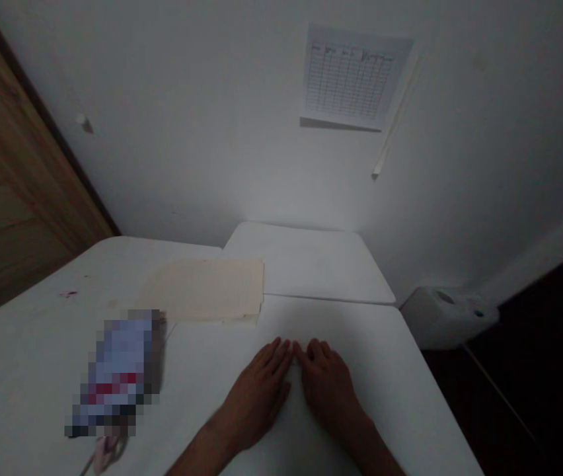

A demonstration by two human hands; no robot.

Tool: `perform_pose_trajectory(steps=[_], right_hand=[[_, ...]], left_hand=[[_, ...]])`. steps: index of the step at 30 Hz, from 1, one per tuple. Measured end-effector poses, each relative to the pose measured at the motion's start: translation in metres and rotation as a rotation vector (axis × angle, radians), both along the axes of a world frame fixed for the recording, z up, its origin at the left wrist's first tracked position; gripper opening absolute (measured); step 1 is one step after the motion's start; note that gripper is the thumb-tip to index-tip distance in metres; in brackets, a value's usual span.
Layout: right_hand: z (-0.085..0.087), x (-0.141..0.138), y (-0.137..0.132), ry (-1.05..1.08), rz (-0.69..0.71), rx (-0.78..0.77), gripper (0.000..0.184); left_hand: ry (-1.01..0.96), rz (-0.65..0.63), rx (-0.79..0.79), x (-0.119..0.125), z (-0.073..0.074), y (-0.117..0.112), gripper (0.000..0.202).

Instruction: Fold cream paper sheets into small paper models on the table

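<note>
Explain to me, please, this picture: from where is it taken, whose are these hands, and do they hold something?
There is no machine here. A camera worn on a person's head looks forward and down, so the left hand and right hand are the wearer's own. Both rest on a white table, their fingers close together. I see nothing held, but something small could be hidden under them. To the left lie cream sheets and, nearer, a pixelated bluish object, unrecognisable. A printed grid is on the wall.
</note>
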State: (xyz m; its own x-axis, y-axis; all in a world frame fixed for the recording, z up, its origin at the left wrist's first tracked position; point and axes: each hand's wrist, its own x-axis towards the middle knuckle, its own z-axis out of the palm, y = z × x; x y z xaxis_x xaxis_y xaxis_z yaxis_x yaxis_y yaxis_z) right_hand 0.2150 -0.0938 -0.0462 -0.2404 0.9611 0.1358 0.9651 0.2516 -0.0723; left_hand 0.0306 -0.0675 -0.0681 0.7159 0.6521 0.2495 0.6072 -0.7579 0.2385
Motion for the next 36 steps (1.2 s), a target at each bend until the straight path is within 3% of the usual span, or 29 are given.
perform_pose_trajectory(steps=[7,18,25,36], right_hand=[[-0.002,0.008,-0.017,0.025,-0.047,0.055,0.043],[-0.009,0.031,-0.027,0.022,-0.148,0.121,0.036],[-0.006,0.034,-0.012,0.084,-0.123,0.148,0.024],[-0.001,0.038,0.006,0.262,-0.060,0.137,0.022]], left_hand=[[0.021,-0.021,0.011,-0.007,-0.001,-0.001,0.060],[0.072,0.049,0.093,-0.024,0.000,-0.003,0.056],[0.034,0.149,0.142,-0.007,0.001,0.017,0.033],[-0.023,0.051,0.170,0.002,0.003,0.039,0.025]])
